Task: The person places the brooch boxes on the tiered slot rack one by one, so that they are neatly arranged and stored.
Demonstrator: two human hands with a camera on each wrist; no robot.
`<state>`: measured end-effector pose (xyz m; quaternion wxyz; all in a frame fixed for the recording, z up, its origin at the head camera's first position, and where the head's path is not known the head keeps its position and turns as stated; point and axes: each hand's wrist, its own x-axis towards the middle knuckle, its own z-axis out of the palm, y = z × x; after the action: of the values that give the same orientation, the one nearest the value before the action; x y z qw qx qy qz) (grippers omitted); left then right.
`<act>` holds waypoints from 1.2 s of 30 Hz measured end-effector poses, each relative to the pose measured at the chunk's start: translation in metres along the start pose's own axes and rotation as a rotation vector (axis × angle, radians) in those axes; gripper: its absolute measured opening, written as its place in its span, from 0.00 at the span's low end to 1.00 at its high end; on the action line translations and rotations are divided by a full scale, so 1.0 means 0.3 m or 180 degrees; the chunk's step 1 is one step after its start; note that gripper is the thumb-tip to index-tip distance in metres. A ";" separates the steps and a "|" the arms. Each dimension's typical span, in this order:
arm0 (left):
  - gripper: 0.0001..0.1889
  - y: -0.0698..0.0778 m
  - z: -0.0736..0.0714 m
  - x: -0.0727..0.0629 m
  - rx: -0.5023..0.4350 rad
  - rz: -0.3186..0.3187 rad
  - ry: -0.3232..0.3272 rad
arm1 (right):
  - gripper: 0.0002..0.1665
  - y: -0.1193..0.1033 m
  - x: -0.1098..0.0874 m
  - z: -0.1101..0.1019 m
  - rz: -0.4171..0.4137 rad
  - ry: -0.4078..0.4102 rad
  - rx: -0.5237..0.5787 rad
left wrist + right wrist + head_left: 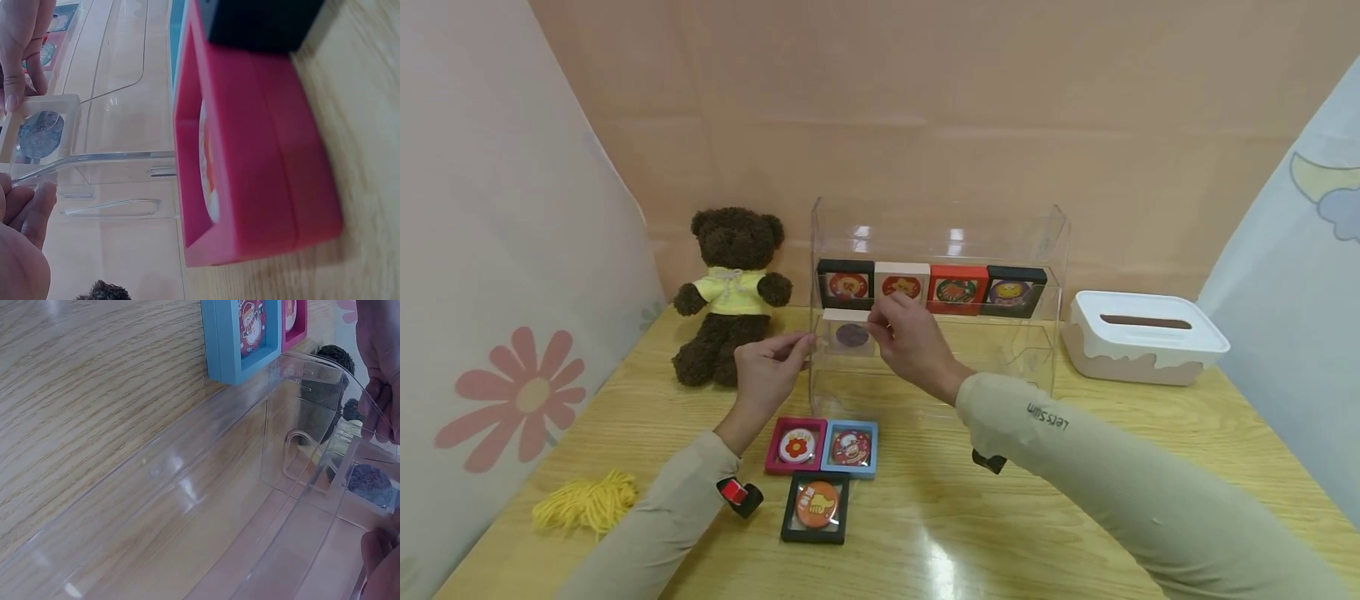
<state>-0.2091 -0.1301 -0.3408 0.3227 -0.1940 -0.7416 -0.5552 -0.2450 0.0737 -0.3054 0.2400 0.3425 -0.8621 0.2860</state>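
A clear acrylic stepped rack (936,225) stands on the table. My right hand (917,346) pinches the right end of a white square frame (850,335) with a dark purple round badge inside. This frame sits at the left of the rack's middle tier, behind the clear front lip. My left hand (769,371) pinches the rack's left side edge, close beside the frame. In the left wrist view, the white frame (70,122) lies between both hands. On the tier above stand black, white, red (958,289) and black badge frames in a row.
In front of the rack lie a magenta frame (772,446), a light blue frame (872,450) and a black frame (790,508). A brown teddy bear (733,292) sits left, yellow yarn (587,502) lies front left, and a white-lidded tissue box (1146,337) stands right.
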 end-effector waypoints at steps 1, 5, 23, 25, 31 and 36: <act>0.04 0.001 0.000 0.000 -0.0010 -0.0006 -0.0005 | 0.05 0.000 0.000 0.001 -0.0008 -0.0003 -0.0009; 0.05 0.006 0.003 0.000 0.0016 -0.0041 -0.0015 | 0.05 -0.001 -0.003 0.005 -0.0039 -0.0013 -0.0003; 0.05 0.030 0.005 0.005 0.0117 -0.0180 -0.0048 | 0.04 0.002 -0.021 0.023 -0.0085 -0.0119 -0.0077; 0.05 0.029 0.004 0.005 0.0114 -0.0205 -0.0043 | 0.04 0.002 -0.022 0.023 -0.0108 -0.0099 -0.0068; 0.05 0.025 0.002 0.003 0.0142 -0.0236 -0.0038 | 0.06 0.007 -0.025 0.020 -0.0148 -0.0072 -0.0155; 0.05 0.022 -0.004 -0.001 0.0158 -0.0261 -0.0032 | 0.08 0.015 -0.032 0.003 -0.0109 -0.0039 -0.0250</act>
<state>-0.2042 -0.1291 -0.3362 0.3006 -0.1582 -0.7641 -0.5484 -0.2421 0.0801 -0.3134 0.2529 0.3492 -0.8682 0.2457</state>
